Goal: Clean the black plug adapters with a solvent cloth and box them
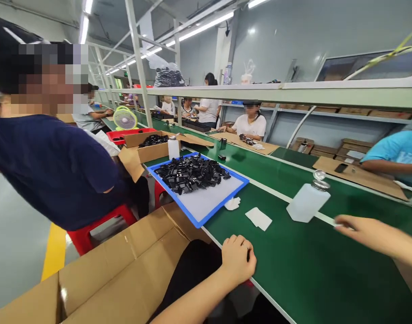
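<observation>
My left hand [237,258] rests as a fist on the near edge of the green table [307,265], closed round a small dark object that barely shows between the fingers. My right hand [357,229] reaches in from the right above the table, fingers curled and pointing left toward a translucent plastic bottle [308,200] with a clear cap. What the right hand holds, if anything, is hidden. A white cloth square [259,218] and a crumpled white wipe [232,203] lie between the hands and a blue-rimmed tray [206,204] heaped with small black plastic parts [191,173].
An open cardboard box [124,265] stands at my left. A person in a dark shirt sits on a red stool [91,229] close by. Another box of black parts [154,140], a second white bottle [173,147] and a small green fan [125,119] lie further along. Other workers sit across.
</observation>
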`<move>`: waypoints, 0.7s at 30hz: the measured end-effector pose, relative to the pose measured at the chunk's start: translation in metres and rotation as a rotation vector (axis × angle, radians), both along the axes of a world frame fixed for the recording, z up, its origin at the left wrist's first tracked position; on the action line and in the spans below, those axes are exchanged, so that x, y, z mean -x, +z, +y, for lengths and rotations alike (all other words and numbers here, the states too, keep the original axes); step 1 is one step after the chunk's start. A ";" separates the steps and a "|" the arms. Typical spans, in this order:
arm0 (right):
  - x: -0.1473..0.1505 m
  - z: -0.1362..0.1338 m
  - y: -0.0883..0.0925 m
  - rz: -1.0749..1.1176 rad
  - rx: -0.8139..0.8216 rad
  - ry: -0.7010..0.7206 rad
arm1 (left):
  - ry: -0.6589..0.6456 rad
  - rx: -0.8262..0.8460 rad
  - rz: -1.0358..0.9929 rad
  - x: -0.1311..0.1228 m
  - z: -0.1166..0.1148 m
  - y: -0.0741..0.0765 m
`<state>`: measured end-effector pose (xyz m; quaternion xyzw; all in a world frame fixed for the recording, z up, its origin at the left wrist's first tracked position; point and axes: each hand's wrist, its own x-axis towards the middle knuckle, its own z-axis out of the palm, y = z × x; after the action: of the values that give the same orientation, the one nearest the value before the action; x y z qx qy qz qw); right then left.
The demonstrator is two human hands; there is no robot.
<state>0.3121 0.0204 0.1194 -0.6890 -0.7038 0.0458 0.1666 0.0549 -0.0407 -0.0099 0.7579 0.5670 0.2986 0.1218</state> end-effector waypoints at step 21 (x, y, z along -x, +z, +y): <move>0.064 0.047 -0.105 0.031 0.044 0.053 | -0.319 0.430 0.273 -0.024 0.169 0.062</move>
<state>0.2482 0.0671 0.0142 -0.6727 -0.7182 0.0761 0.1611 0.0784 0.1281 0.0522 0.8274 0.5021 0.0442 0.2475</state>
